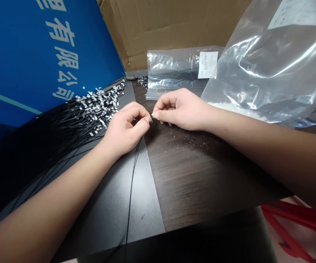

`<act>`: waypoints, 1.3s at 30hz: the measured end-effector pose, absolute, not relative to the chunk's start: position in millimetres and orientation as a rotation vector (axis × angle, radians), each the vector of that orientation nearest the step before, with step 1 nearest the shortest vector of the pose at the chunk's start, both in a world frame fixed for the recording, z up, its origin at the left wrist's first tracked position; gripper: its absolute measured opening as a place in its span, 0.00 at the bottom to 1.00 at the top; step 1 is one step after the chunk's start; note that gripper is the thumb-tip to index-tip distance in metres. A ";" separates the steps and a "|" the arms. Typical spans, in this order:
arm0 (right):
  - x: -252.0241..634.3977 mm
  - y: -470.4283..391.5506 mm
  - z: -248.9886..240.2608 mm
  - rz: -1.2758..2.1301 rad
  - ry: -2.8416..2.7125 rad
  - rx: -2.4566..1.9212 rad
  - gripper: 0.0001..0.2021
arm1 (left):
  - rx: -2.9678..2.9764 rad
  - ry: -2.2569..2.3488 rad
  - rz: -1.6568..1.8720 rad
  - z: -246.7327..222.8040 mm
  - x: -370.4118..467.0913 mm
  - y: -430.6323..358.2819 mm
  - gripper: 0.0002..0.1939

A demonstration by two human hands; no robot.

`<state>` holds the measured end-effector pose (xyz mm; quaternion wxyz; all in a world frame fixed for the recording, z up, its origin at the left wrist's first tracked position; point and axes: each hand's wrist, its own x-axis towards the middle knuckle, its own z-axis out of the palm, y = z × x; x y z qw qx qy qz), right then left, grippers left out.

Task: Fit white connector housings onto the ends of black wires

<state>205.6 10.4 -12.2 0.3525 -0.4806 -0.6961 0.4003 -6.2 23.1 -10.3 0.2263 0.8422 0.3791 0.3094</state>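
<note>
My left hand (127,126) is closed in a pinch on a thin black wire (131,182), which hangs from under the hand down over the table's front edge. Close to its fingertips, my right hand (178,109) pinches something tiny and pale at the wire's end, too small to make out. The two hands almost touch, just above the table. Left of my left hand lies a big bundle of black wires (45,128) with white connectors (99,106) on their ends.
A clear bag (278,62) with white contents stands at the right. Behind my hands lies a flatter labelled plastic bag (174,67) against a cardboard box (174,23). A blue panel (23,47) rises at the left. Pale specks dot the dark wooden tabletop (191,175).
</note>
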 end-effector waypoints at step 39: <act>201.7 9.1 -10.3 0.961 -1.810 -1.297 0.06 | 2.385 1.177 0.932 -12.2 -3.3 17.1 0.06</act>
